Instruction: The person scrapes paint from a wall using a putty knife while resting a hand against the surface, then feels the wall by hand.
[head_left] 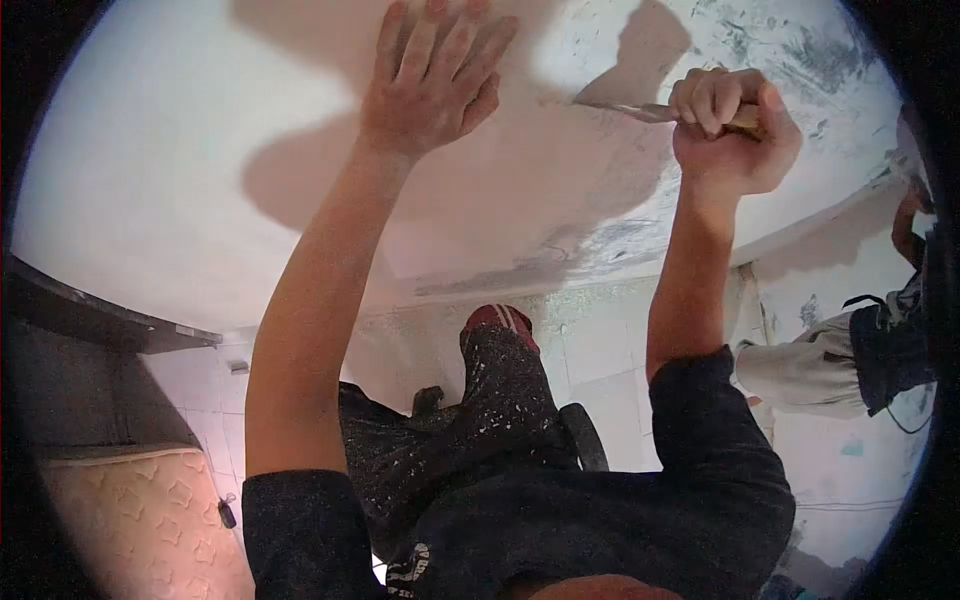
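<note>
In the head view my left hand [430, 85] has its fingers stretched out and appears to lie against the white wall [150, 180]. My right hand [735, 125] is closed round the wooden handle of a putty knife [640, 112]. The thin blade points left, and its tip is at or very near the wall surface; contact is hard to tell. Around the blade the wall has grey, patchy smears [800, 60] on the right, while the left part looks smoother. Shadows of both hands fall across it.
Another person [810, 365] in light trousers is at the far right. A dark ledge [100, 305] runs along the left, above a patterned mattress [140, 510]. My legs, in paint-spotted trousers [500, 390], are over a pale tiled floor [600, 385], beside a dark curved object [583, 437].
</note>
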